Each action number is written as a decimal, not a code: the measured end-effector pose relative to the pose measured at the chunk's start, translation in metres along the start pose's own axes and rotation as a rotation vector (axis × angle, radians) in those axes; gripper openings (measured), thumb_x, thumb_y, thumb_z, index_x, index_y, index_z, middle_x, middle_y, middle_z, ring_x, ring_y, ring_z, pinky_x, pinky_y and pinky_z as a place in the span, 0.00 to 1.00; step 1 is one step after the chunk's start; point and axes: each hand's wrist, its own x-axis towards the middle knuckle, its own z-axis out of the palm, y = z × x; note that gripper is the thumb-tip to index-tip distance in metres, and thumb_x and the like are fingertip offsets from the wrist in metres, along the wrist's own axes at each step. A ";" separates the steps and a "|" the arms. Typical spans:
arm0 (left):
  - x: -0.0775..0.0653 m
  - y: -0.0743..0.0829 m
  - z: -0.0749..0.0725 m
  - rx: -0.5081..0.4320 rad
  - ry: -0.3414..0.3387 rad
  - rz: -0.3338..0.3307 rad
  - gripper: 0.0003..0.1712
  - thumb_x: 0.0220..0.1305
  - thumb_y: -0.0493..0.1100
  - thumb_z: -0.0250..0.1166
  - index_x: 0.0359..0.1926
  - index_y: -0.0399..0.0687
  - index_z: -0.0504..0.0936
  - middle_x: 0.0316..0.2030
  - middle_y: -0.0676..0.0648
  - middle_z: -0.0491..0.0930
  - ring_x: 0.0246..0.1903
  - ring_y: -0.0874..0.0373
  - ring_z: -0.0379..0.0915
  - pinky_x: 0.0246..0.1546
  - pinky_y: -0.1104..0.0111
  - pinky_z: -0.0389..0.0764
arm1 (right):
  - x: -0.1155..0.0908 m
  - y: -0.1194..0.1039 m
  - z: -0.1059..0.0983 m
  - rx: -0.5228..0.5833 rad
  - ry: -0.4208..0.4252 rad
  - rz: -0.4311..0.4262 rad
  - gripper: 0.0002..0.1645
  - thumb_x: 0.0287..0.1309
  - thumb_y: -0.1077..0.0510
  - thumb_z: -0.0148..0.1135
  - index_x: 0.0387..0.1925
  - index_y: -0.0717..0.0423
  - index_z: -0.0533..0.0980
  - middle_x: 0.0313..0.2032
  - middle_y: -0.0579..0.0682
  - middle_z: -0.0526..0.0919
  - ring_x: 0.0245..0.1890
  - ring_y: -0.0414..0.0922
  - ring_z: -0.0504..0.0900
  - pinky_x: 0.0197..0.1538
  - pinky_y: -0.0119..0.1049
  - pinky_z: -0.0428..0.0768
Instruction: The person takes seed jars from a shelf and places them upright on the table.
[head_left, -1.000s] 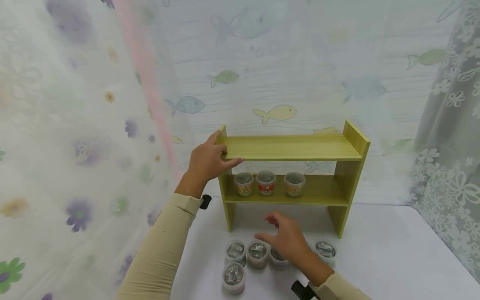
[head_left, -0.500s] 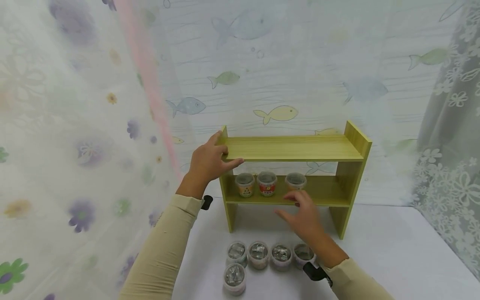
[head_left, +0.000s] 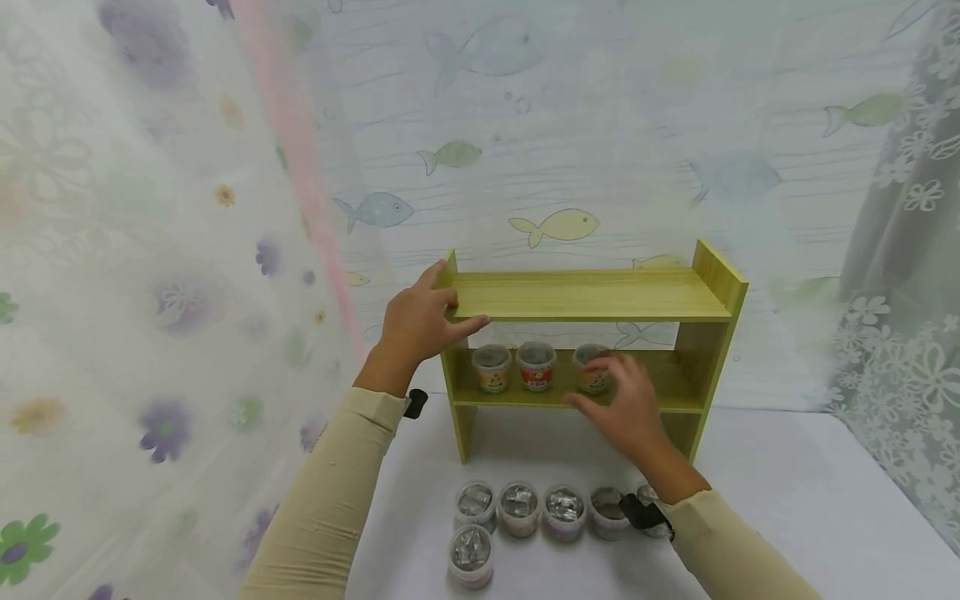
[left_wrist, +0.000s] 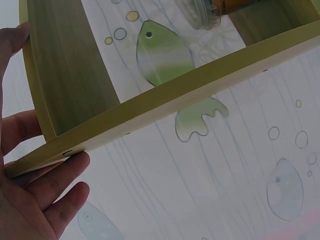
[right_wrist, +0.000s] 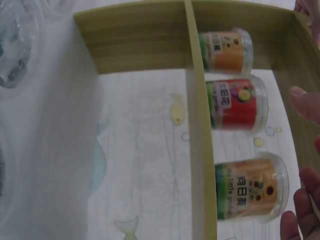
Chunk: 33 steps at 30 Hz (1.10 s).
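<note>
At the upper left corner of the small wooden shelf, my left hand holds the side panel and the board's end, thumb along the front edge. My right hand, thumb and fingers spread, is right in front of a plastic cup with an orange label on the middle board. In the right wrist view the right fingertips are close to that cup's clear rim, with a gap to the thumb. A red-labelled cup and another orange-labelled cup stand to its left on the same board.
Several clear-lidded tubs with silvery contents stand on the white tabletop in front of the shelf, one of them partly behind the right wrist camera. A fish-printed curtain hangs behind.
My right hand has moved up and right from above the tubs to the right-hand cup on the middle board. The left hand stays on the shelf corner.
</note>
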 end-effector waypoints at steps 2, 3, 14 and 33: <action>0.000 0.000 0.000 0.001 -0.001 -0.001 0.34 0.56 0.79 0.66 0.32 0.53 0.85 0.77 0.43 0.65 0.30 0.47 0.81 0.22 0.64 0.73 | 0.003 0.002 -0.002 -0.002 0.006 -0.016 0.30 0.45 0.52 0.86 0.48 0.58 0.81 0.54 0.58 0.80 0.59 0.62 0.75 0.62 0.64 0.70; 0.000 0.000 0.000 0.004 0.000 0.000 0.34 0.56 0.79 0.66 0.32 0.53 0.85 0.77 0.43 0.65 0.31 0.47 0.82 0.22 0.64 0.73 | 0.005 0.003 -0.002 -0.006 0.010 -0.021 0.30 0.45 0.53 0.86 0.48 0.59 0.80 0.54 0.59 0.80 0.58 0.62 0.75 0.61 0.64 0.70; 0.000 -0.001 0.003 0.018 0.024 0.011 0.35 0.56 0.81 0.65 0.31 0.54 0.85 0.76 0.43 0.66 0.32 0.47 0.83 0.23 0.63 0.75 | 0.031 0.025 -0.012 0.133 -0.150 0.205 0.44 0.52 0.48 0.82 0.67 0.52 0.72 0.75 0.56 0.67 0.75 0.60 0.64 0.71 0.63 0.66; 0.000 -0.002 0.003 0.020 0.025 0.010 0.36 0.56 0.81 0.65 0.31 0.53 0.85 0.75 0.43 0.67 0.34 0.46 0.84 0.24 0.63 0.76 | 0.048 0.051 -0.019 0.312 -0.381 0.308 0.57 0.58 0.41 0.77 0.81 0.48 0.56 0.78 0.56 0.62 0.79 0.60 0.58 0.75 0.63 0.60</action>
